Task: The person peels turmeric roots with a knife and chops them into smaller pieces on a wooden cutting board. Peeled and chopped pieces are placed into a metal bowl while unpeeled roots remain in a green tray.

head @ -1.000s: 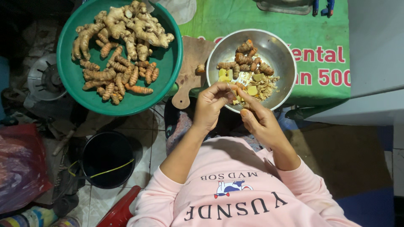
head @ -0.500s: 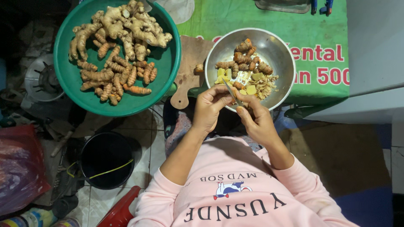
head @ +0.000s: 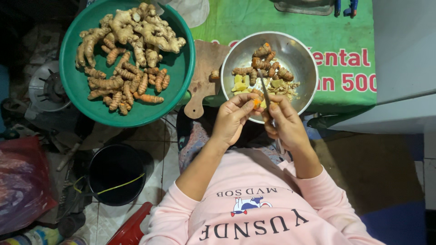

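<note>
Closest to the camera, the person's pink sleeves lead up to two hands working just at the near rim of the metal bowl (head: 303,53). Left hand (head: 232,119) is curled shut around a small orange turmeric piece (head: 257,103), pinching it between thumb and fingertips so only its bright peeled end shows. Right hand (head: 285,123) is closed on the handle of a slim knife (head: 265,90), whose blade points away over the bowl and lies against the root. To peel well, a sound judgement is to keep the blade shallow and nearly flat to the skin, turn the root a little with the left fingertips after each stroke, and keep the thumb behind the edge, since the piece is small and slippery; working over the bowl lets scraps drop in. Inside the bowl lie peeled yellow chunks, unpeeled brown roots and a heap of peelings. Just beside it to the left rests a wooden cutting board (head: 204,72), and beyond that a big green basin (head: 181,75) piled with ginger and turmeric roots. Both vessels sit on a green printed table cover (head: 345,41). Down at floor level, on pale tiles, stand a black bucket (head: 116,174), a red plastic bag (head: 20,181) and a gas burner (head: 47,88) in the cluttered left side.
</note>
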